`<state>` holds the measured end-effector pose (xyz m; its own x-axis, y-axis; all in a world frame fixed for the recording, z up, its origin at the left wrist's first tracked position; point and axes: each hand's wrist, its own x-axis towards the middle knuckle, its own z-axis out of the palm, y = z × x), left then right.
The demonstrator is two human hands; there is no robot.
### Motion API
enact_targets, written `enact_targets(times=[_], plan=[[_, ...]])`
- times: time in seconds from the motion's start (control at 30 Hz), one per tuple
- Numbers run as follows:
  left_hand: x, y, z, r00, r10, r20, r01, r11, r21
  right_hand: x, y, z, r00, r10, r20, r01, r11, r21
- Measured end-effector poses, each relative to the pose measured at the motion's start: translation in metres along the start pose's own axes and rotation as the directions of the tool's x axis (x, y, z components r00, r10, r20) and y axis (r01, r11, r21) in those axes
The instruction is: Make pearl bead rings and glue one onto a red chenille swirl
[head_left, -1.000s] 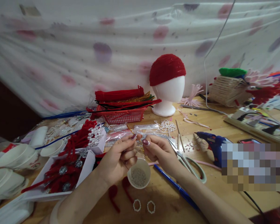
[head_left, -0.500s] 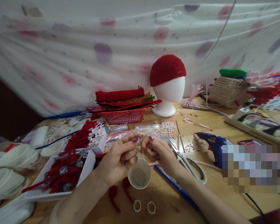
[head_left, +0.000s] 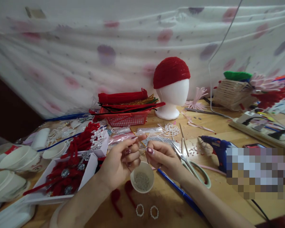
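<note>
And we're pinching a gold strand [head_left: 143, 144] in our right hand [head_left: 165, 155]! Our left hand [head_left: 118, 158] half-curls beside it, grip unclear, just beyond 1 cup [head_left: 150, 173].

left grip [head_left: 119, 157] and right grip [head_left: 165, 155] curl close together.

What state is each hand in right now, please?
Left hand: fingers partly curled at a thin, golden, twisted strand; whether it grips cannot be told.
Right hand: closed, pinching that strand between thumb and finger.

Scissors [head_left: 186, 162] flank the right hand [head_left: 165, 155]; overhead is open.
</note>
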<state>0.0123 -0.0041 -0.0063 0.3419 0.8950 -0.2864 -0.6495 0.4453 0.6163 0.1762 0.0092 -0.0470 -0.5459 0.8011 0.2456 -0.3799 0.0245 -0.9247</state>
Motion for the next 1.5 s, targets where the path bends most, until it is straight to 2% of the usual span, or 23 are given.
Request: enact_targets(times=[0.1, 0.2, 0.33, 0.57, 0.73, 1.03, 1.2, 1.5], plan=[[0.001, 0.002, 0.002, 0.997, -0.009, -0.072, 0.011, 0.999, 0.032, 0.000, 0.000, -0.001, 1.000, 0.006, -0.008, -0.006, 1.000, 0.006], [0.003, 0.000, 0.001, 0.995, 0.026, -0.091, -0.018, 0.995, 0.094, 0.001, 0.000, -0.001, 1.000, -0.007, -0.007, 0.007, 1.000, 0.010], [0.006, -0.004, -0.004, 0.994, 0.075, -0.081, -0.069, 0.994, 0.084, 0.001, -0.001, 0.000, 0.999, -0.037, -0.015, 0.036, 0.999, -0.003], [0.007, -0.004, -0.003, 0.998, 0.043, -0.044, -0.041, 0.998, 0.041, 0.002, -0.002, 0.006, 0.994, -0.078, -0.080, 0.066, 0.988, -0.136], [0.006, -0.004, -0.004, 0.998, 0.060, 0.021, -0.062, 0.994, 0.085, 0.002, -0.004, 0.010, 0.988, -0.097, -0.120, 0.069, 0.972, -0.224], [0.006, -0.005, 0.000, 0.997, 0.040, 0.062, -0.047, 0.993, 0.110, 0.003, -0.003, 0.009, 0.981, -0.151, -0.125, 0.107, 0.946, -0.305], [0.005, -0.005, 0.002, 0.994, 0.045, 0.105, -0.053, 0.996, 0.074, 0.005, -0.005, 0.010, 0.977, -0.173, -0.127, 0.126, 0.941, -0.313], [0.005, -0.007, -0.001, 0.994, 0.055, 0.098, -0.062, 0.996, 0.071, 0.005, -0.003, 0.010, 0.975, -0.187, -0.119, 0.148, 0.949, -0.277]])
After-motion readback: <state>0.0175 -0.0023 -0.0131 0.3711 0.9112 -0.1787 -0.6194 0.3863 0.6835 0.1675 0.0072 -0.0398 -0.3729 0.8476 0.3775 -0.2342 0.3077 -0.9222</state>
